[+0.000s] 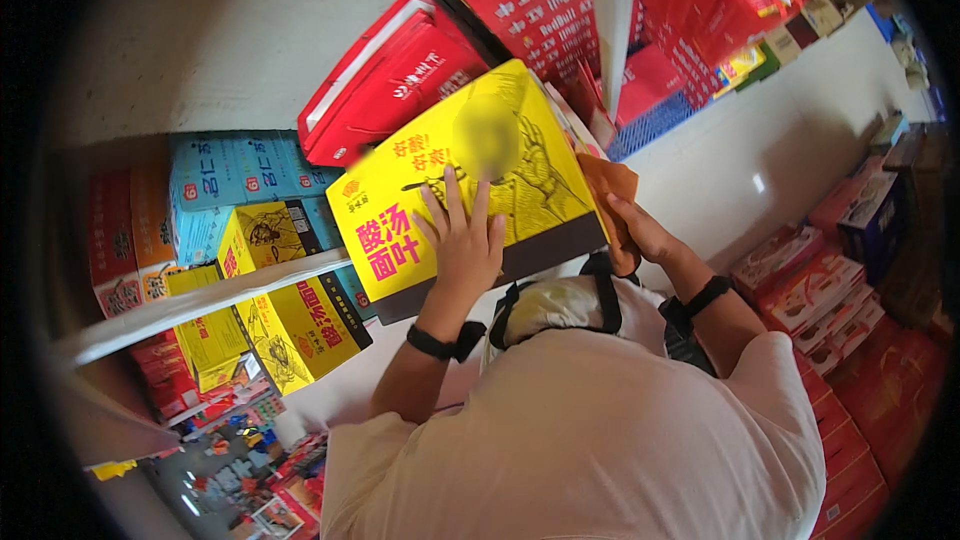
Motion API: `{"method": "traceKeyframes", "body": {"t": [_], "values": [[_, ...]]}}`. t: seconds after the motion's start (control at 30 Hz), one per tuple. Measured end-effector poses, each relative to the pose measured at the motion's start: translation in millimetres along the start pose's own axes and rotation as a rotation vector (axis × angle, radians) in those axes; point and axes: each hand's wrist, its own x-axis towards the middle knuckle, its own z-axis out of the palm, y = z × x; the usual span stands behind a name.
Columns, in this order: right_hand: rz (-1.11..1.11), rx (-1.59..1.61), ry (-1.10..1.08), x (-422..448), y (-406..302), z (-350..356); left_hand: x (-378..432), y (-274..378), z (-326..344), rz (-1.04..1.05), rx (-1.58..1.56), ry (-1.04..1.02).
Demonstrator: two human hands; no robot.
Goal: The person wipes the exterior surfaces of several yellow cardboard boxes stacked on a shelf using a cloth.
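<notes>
A large yellow cardboard carton [420,127] with a dark lower band, a drawn figure and pink writing lies tilted in front of me. My left hand [465,236] rests on its printed face with fingers spread, near the dark band. Beside the carton's right edge, my right hand [641,229] holds an orange-brown cloth [611,202], which touches or nearly touches that edge. Each wrist wears a black strap.
Left of the carton, a white shelf edge [217,285] runs past more yellow cartons [300,337] and light-blue cartons [240,165]. Red gift boxes [390,82] stand behind it. Stacked boxes [817,292] are on the floor at right, and red Red Bull packaging [540,7] is at the top.
</notes>
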Motion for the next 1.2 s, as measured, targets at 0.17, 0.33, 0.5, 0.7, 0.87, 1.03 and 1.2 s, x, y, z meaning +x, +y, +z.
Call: {"method": "traceKeyframes", "body": {"t": [0.17,0.33,0.5,0.7,0.87,1.03,1.2], "values": [[0.054,-0.157,-0.135,-61,-55,20,19,12,0,0.009,0.050,0.044],[-0.175,-0.214,-0.288,-58,-68,29,21,12,3,-0.004,0.098,0.021],[-0.167,-0.156,-0.138,38,-20,2,20,16,0,0.001,0.032,0.066],[0.079,-0.072,0.060,79,8,-14,19,15,0,-0.024,-0.040,0.087],[-0.029,-0.227,0.026,57,-30,3,20,16,-6,-0.023,-0.044,0.109],[-0.257,-0.163,-0.072,38,-94,51,16,17,-12,-0.063,-0.062,0.123],[-0.308,-0.243,-0.009,62,-146,67,17,17,-16,-0.061,-0.075,0.130]]}}
